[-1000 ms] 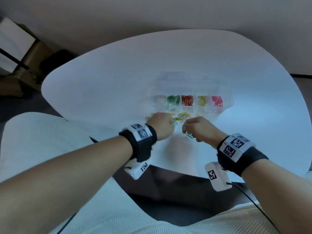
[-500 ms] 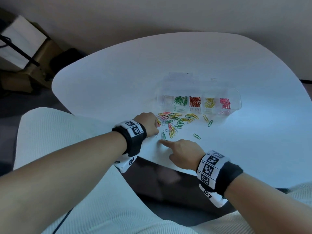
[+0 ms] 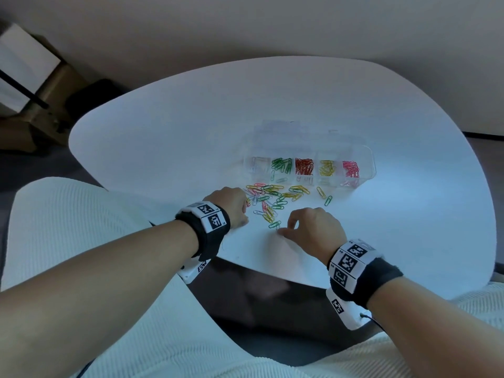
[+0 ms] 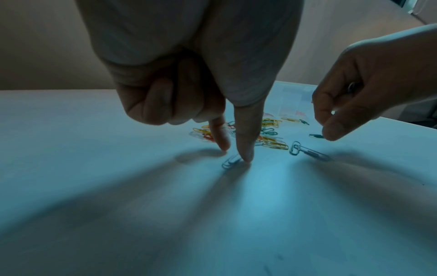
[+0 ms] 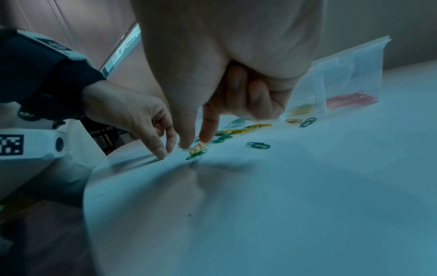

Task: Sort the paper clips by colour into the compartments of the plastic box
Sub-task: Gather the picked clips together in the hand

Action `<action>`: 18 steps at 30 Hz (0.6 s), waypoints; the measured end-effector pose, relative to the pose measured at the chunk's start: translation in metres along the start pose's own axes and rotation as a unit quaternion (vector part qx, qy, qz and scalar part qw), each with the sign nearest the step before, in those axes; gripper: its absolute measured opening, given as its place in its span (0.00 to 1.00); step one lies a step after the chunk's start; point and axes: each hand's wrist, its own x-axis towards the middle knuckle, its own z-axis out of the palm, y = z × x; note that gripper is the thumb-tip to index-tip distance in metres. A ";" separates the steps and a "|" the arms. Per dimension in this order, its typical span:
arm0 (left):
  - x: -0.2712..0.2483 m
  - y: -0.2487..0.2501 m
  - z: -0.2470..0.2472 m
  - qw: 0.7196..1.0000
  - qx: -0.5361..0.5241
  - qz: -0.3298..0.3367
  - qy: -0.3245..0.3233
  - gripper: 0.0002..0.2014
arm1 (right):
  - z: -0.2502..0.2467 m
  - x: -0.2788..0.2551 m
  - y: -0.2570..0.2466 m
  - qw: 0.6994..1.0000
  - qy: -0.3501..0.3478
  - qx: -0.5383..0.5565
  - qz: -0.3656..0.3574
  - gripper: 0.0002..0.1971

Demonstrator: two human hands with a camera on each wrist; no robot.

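Head view: the box (image 3: 308,170) holds sorted clips; loose clips (image 3: 275,199) lie just before it on the worktop (image 3: 163,148). Left wrist view: left hand (image 4: 189,78) pins a pale clip (image 4: 230,161) under its thumb tip. Right wrist view: right hand (image 5: 227,78), thumb and forefinger down near the loose clips, holds nothing.

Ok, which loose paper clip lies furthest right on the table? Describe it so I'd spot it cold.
Find the clear plastic box on the white table. In front of its yellow compartment, right of the main heap of loose clips, two clips lie apart from the rest. It is the green clip, further right and nearer the person than its yellow neighbour.
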 end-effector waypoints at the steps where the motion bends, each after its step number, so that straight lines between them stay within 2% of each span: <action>1: 0.000 -0.001 -0.001 1.000 0.005 0.000 0.001 0.04 | 0.001 0.000 -0.003 1.000 0.001 -0.002 0.005 0.19; 3: -0.001 -0.002 -0.002 1.000 0.021 0.004 -0.001 0.03 | 0.006 -0.001 -0.008 1.000 0.001 -0.015 0.008 0.19; 8: 0.001 0.000 0.001 0.999 0.036 0.013 -0.019 0.04 | 0.016 0.003 -0.014 0.999 0.014 -0.044 0.018 0.11; 14: -0.005 0.007 -0.002 0.997 0.042 0.009 -0.065 0.13 | -0.001 0.009 0.012 0.995 -0.049 0.035 0.079 0.11; 16: -0.007 0.012 -0.007 0.997 -0.022 0.004 -0.069 0.13 | -0.013 0.013 0.019 0.987 -0.063 0.118 0.088 0.12; 17: -0.007 0.015 -0.012 0.993 -0.085 -0.002 -0.078 0.12 | -0.020 0.015 0.021 0.978 -0.062 0.174 0.094 0.13; 18: -0.008 0.019 -0.018 0.978 -0.187 -0.005 -0.097 0.12 | -0.027 0.017 0.021 0.964 -0.061 0.240 0.098 0.13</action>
